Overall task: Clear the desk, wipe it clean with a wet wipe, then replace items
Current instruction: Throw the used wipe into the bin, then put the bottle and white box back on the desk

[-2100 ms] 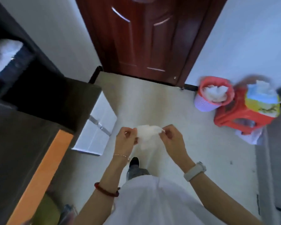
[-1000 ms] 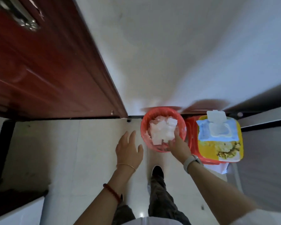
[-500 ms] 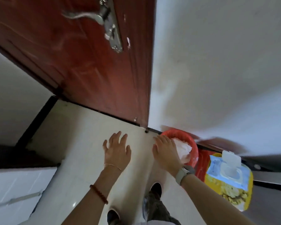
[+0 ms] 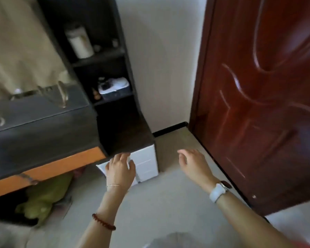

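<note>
Beyond the fingertips of both hands stands the desk [image 4: 43, 120], dark-topped with an orange front edge, reaching away to the left of the left hand [image 4: 120, 169]. That hand hangs in the air with its fingers loosely curled and slightly apart, gripping nothing; past its fingers sits a white drawer unit [image 4: 145, 165] tucked under the desk's end. A thin bracelet and a string of dark red beads [image 4: 103, 222] ring that wrist and forearm. The right hand [image 4: 193, 163] is held out level, fingers relaxed and a little spread, also carrying nothing, with a white-strapped watch [image 4: 219, 191] on its wrist. To the right of its fingers is a reddish-brown panelled door [image 4: 258, 104]; ahead of them, a white wall meets the pale floor [image 4: 159, 203] at a black skirting strip. Up and left of the left hand's fingers rises a black shelf unit [image 4: 104, 59] holding a pale cylindrical container [image 4: 80, 42] on an upper shelf and a small basket of blurred things [image 4: 115, 88] lower down. On the desk top lie some pale, blurred shapes I cannot identify. Below the desk, left of the left forearm, lies a green soft object [image 4: 43, 199]. No wet wipe shows in either hand. No writing or label is readable anywhere; the view is motion-blurred.
</note>
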Demonstrator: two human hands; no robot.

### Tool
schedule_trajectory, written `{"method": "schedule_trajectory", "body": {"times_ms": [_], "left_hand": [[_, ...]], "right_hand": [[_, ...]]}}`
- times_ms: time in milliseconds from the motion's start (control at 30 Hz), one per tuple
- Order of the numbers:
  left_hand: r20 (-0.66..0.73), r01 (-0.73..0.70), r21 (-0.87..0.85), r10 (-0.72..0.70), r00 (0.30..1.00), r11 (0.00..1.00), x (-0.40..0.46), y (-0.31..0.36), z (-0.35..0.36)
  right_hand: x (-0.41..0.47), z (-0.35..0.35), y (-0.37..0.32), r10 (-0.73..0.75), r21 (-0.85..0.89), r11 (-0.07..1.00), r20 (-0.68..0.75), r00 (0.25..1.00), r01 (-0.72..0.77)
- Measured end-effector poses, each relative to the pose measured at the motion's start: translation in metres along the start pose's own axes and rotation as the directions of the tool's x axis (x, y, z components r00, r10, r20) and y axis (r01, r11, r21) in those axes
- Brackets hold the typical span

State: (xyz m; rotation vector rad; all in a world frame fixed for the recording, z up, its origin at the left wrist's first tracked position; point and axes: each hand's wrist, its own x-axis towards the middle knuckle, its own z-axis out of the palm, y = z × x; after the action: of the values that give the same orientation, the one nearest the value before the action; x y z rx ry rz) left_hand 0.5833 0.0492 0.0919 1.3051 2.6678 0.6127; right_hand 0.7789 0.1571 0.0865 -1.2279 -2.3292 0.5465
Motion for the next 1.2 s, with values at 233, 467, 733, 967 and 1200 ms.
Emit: {"method": "schedule_trajectory", "body": {"times_ms": [233,467,733,967,1200], "left_hand": [[-0.15,0.221,-0.047,-0.226,0.963,0.974,0.038,-0.13,-0.073],[-0.125,0.197,-0.058,-0.203,0.971,0.979,0.116,-0.16,-0.06],[-0.12,0.013,-0.07,-0.022,0.993,0.997,0.293,-0.119,-0.036],[-0.063,-0.102,-0.073,0.098,0.993,0.992,0.434,-0.085,-0.015],[0.067,0.036,0.043,-0.039,0.997,0.998,0.508,-0.074,0.017]], "right_hand": [[0.073,0.086,-0.119,-0.176,0.1,0.982,0.145,0.974,0.162],[0.154,0.121,-0.135,-0.184,0.103,0.981,0.239,0.953,0.163],[0.323,0.151,-0.12,-0.151,0.122,0.984,0.19,0.97,0.129],[0.464,0.187,-0.123,-0.108,0.022,0.994,0.064,0.992,0.106],[0.524,0.226,-0.112,-0.095,-0.218,0.968,0.147,0.985,0.126]]}}
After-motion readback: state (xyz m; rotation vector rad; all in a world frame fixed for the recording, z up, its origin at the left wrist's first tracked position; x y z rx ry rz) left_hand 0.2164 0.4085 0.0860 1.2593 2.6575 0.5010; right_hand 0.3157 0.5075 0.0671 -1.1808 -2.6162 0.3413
